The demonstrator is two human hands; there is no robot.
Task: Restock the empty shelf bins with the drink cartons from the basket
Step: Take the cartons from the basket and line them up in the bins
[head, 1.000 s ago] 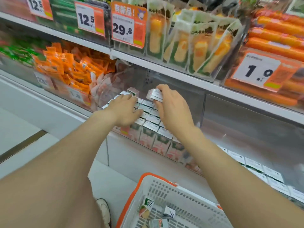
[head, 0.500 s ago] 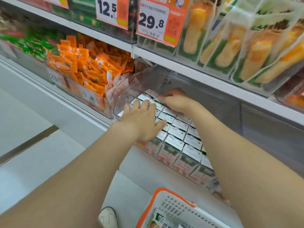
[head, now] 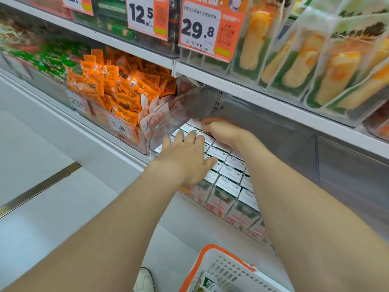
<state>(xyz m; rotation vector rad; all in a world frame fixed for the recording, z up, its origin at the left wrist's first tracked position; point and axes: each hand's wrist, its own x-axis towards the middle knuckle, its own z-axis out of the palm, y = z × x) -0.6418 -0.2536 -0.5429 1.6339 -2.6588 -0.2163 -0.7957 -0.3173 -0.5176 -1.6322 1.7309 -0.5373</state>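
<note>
Small white-topped drink cartons (head: 229,172) stand in tight rows inside a clear shelf bin (head: 162,123) on the lower shelf. My left hand (head: 187,157) lies flat on the carton tops near the bin's left side, fingers straight. Deeper in, my right hand (head: 223,131) reaches under the upper shelf, its curled fingertips and thumb pinching the right edge of the rearmost drink carton (head: 194,124). At the bottom of the view, the white basket (head: 231,270) with an orange rim holds at least one more carton (head: 208,282).
Orange snack packets (head: 117,91) fill the bin to the left. The upper shelf edge (head: 252,91) hangs low over the cartons, with price tags (head: 208,30) and bagged goods above. A clear bin (head: 347,169) to the right looks hollow. My shoe (head: 145,279) is beside the basket.
My right hand carried a carton to the back of the bin and set it into the rear row. My left hand slid slightly forward over the carton tops. The view moved closer.
</note>
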